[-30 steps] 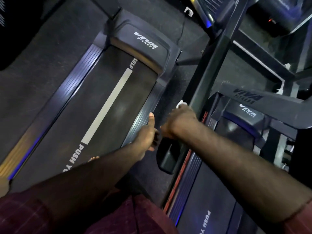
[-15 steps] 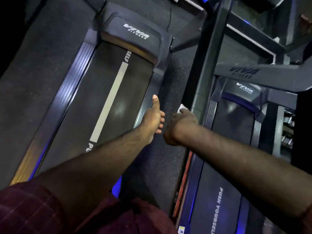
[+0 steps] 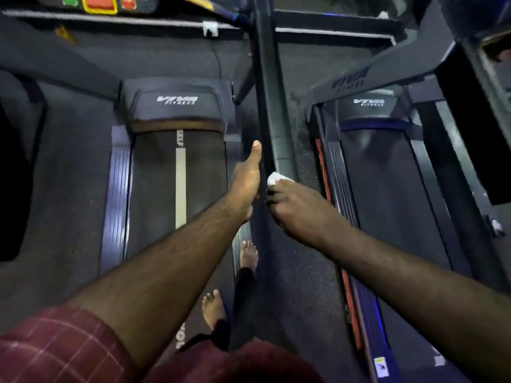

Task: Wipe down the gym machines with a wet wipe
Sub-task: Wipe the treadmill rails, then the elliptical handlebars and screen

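Broadly, I am looking down into a dim gym with dark rubber floor (image 3: 301,272) showing between two machines. The left treadmill (image 3: 154,172) carries the person's bare feet (image 3: 249,254) on its right edge, and the right treadmill (image 3: 381,167) stands just across the strip of floor. A console (image 3: 99,2) with coloured buttons shows at the top edge. Between the machines a dark rail (image 3: 266,87) runs away from me, its long axis nearly straight up the view, and both arms reach out to it. The left hand (image 3: 246,183) lies against the rail's left side with the thumb stretched straight along it. Its other fingers are hidden under the hand, so I cannot tell whether they grip the rail. The right hand (image 3: 296,205) is on the rail's right side, fingers curled and pinching the wipe (image 3: 276,178), a small white wad poking out beyond the fingertips and touching the rail. I judge the right hand the working one. The unwiped length lies ahead of the fingers, so the stroke should follow the rail's axis, with clear room on both sides.
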Demonstrator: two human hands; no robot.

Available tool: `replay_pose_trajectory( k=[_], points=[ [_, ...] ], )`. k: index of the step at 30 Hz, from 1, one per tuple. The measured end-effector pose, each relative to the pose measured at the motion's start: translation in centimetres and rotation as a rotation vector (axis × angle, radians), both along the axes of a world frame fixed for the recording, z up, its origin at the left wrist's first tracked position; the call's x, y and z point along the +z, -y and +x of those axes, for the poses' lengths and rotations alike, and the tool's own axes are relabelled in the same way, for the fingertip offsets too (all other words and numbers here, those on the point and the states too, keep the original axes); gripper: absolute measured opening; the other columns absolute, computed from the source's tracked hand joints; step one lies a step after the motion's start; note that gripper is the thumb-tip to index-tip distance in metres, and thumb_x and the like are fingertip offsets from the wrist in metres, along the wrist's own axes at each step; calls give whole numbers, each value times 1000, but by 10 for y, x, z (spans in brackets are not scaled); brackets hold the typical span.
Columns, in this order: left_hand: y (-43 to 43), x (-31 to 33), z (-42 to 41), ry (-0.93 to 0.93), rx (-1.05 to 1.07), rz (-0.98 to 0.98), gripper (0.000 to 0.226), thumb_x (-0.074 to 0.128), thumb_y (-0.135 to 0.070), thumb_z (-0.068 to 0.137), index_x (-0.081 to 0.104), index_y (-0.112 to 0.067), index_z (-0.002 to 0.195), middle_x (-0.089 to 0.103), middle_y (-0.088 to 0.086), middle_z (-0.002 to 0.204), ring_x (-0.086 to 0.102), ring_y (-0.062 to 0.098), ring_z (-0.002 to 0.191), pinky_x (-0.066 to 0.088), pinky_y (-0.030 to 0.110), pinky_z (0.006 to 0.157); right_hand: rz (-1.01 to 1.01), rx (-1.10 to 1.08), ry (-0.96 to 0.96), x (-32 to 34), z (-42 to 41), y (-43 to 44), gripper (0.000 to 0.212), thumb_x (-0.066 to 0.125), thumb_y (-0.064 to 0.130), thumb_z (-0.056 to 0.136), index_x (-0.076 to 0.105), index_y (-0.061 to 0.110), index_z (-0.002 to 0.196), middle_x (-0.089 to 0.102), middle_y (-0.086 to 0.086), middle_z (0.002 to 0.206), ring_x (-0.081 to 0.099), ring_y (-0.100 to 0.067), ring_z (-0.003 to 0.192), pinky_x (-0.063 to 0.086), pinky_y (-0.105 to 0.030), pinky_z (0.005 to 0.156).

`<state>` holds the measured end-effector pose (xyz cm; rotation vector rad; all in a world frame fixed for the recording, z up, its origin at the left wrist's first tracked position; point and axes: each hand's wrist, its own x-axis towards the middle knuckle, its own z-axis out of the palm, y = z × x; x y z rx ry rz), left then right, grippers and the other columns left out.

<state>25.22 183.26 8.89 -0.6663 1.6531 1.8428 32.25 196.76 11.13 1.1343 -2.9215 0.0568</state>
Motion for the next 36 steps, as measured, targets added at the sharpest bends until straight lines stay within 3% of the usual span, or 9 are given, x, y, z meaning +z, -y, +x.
replay_pose_trajectory(
  k=[4,8,12,15,17,20,25,30,36],
  points=[
    [-26,20,-22,-53,-61,-36,59,82,-63,78,69,-12,103,70,-11,73,65,3,62,51,18,58,-435,-227,-123,-30,31,-12,26,56,6,101,75,2,119,71,-10,131,59,-28,135,44,-37,116],
    [-58,7,-45,-71,-55,-257,115,100,-65,31,57,-7,121,72,8,116,72,22,99,62,43,91,-903,-810,-303,-59,63,40,24,63,11,103,75,2,123,66,-7,138,59,-22,136,48,-37,113],
    [-76,24,-29,-204,-131,-598,89,97,-31,70,39,-7,133,61,14,122,62,28,105,58,39,94,-1826,-1573,125,-28,53,88,28,65,17,103,72,26,129,66,18,135,59,1,130,47,-37,114],
    [-76,24,-26,-227,-88,-635,87,90,-27,72,40,-8,140,63,17,127,65,33,106,59,43,96,-2502,-1591,362,4,42,91,28,56,15,107,71,27,127,70,18,130,61,0,126,44,-33,114],
    [-78,24,-27,-219,-87,-659,84,87,-27,73,40,-9,140,63,16,127,65,33,106,59,43,96,-2731,-1659,508,2,29,77,29,53,19,109,68,16,133,71,2,132,66,-10,118,52,-30,101],
    [-79,16,-30,-239,-90,-708,79,88,-29,73,41,-10,133,62,17,126,65,35,107,59,48,95,-2888,-1686,789,-5,14,58,45,48,39,109,62,6,137,72,-18,126,68,-26,104,52,-31,82],
    [-78,14,-33,-232,-95,-710,75,88,-26,78,40,-9,133,61,17,125,64,35,106,59,47,94,-2912,-1512,986,2,28,46,76,44,69,99,62,3,130,73,-20,123,67,-29,111,44,-35,104],
    [-78,8,-34,-246,-100,-724,69,86,-28,76,39,-12,124,62,16,121,64,36,102,60,48,91,-2861,-1493,1169,-18,1,24,104,41,94,80,68,3,123,76,-19,111,76,-31,95,54,-40,98],
    [-77,4,-37,-213,-112,-717,71,86,-28,75,39,-13,127,62,13,117,65,33,97,62,48,87,-2660,-1477,1282,-36,-1,9,121,50,102,64,59,8,139,69,-22,130,68,-36,121,45,-46,115]
  ],
)
